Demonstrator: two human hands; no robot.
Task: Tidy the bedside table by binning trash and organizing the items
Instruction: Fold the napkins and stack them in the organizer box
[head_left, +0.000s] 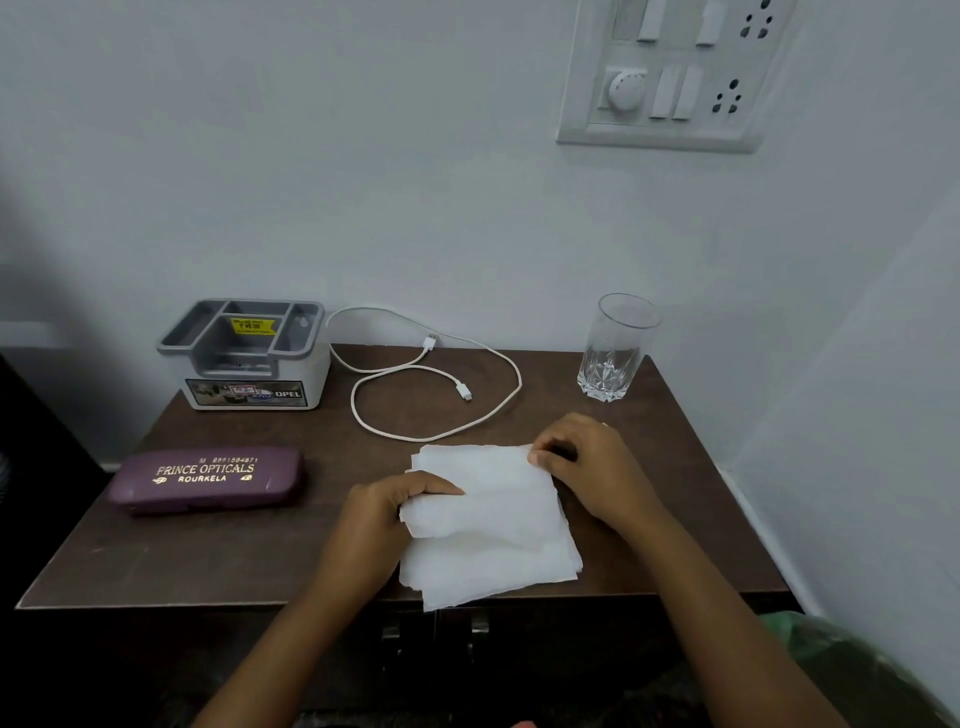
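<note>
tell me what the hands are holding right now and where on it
Both hold the white tissue sheets: the left hand pinches their left edge, the right hand pinches the far right corner.

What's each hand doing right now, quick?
Left hand: closed, gripping the left edge of the white tissues.
Right hand: closed, pinching the tissues' top right corner.

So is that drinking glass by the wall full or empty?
Empty, as far as it shows. The glass stands upright at the table's back right corner, and the wall shows clearly through it with no liquid line.
</note>
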